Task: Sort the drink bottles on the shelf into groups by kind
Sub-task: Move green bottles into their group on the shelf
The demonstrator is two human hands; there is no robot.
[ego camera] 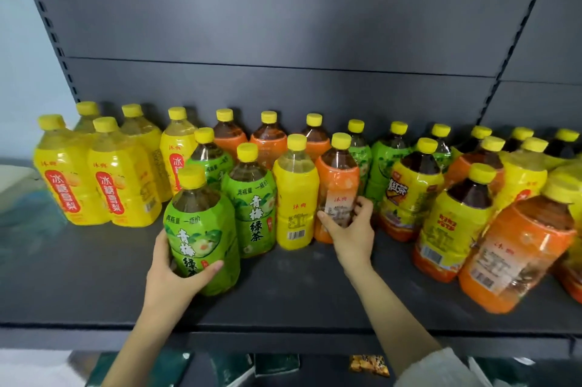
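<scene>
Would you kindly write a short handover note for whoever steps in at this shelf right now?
Left hand grips a green-labelled plastic tea bottle with a yellow cap, near the front of the dark metal shelf.
Right hand grips an orange-labelled plastic bottle in the front row.
Done: yellow-labelled plastic bottles stand grouped at the far left.
Left: the middle mixes green, yellow and orange labels; the bottles at the right end are a jumble of kinds, some tilted.

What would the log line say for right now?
left hand: grips green plum tea bottle | right hand: grips orange-label bottle | shelf: kinds mixed
</scene>
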